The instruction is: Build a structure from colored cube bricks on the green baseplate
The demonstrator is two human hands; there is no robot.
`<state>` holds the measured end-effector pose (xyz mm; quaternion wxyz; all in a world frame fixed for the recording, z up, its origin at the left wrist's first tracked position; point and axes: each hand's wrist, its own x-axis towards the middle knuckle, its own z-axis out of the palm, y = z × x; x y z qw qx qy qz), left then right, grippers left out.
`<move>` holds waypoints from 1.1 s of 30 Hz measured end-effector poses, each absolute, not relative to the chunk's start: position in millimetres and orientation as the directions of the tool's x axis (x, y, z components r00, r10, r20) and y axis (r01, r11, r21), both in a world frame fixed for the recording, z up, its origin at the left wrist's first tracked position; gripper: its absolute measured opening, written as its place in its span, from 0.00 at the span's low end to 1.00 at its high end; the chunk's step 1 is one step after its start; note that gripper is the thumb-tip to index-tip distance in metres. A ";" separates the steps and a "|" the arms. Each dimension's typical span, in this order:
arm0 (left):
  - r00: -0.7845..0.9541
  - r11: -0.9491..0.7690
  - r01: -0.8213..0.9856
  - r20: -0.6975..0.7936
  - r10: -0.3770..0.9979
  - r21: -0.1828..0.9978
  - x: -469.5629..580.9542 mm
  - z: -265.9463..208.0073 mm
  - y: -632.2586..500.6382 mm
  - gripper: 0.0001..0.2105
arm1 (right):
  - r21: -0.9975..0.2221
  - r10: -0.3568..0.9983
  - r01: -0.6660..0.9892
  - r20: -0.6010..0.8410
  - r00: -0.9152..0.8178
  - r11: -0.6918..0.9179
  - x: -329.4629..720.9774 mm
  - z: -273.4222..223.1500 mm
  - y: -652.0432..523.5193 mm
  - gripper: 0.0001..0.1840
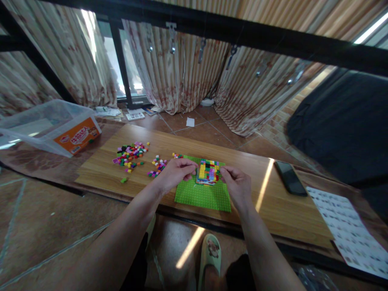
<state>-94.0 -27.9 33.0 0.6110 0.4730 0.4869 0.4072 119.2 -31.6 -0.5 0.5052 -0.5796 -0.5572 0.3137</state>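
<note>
A green studded baseplate (203,198) lies on the wooden board, and a block built of many-coloured toy bricks (209,171) stands on it. My left hand (177,173) is at the left side of this block, thumb and fingers pinched together. At the opposite side, my right hand (236,184) has its thumb and forefinger closed near the block's right edge. Whatever lies between the fingertips of either hand is too small to make out. Just left of the baseplate are loose bricks (156,171), partly behind my left hand.
A larger pile of loose bricks (130,153) lies on the board (242,161). A clear plastic bin (39,129) with an orange label stands at the left. To the right are a black phone (290,178) and a printed sheet (345,226). A metal bar (206,26) crosses above.
</note>
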 end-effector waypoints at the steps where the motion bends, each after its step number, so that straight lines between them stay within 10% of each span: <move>1: 0.194 0.218 -0.036 -0.207 0.959 0.975 -94.0 33.1 -28.0 0.08 | -0.938 0.964 0.322 0.193 0.183 0.127 119.4 -1.2 -31.3 0.15; 24: 0.194 0.197 -0.002 -0.193 0.962 0.980 -92.2 31.6 -28.4 0.08 | -0.994 0.966 0.106 -0.013 0.258 -0.041 110.5 -0.7 -23.9 0.23; 33: 0.136 -0.008 0.327 -0.038 0.990 0.945 -118.3 18.8 -17.5 0.07 | -0.998 0.965 0.044 -0.035 0.259 -0.048 109.9 -5.2 -24.1 0.24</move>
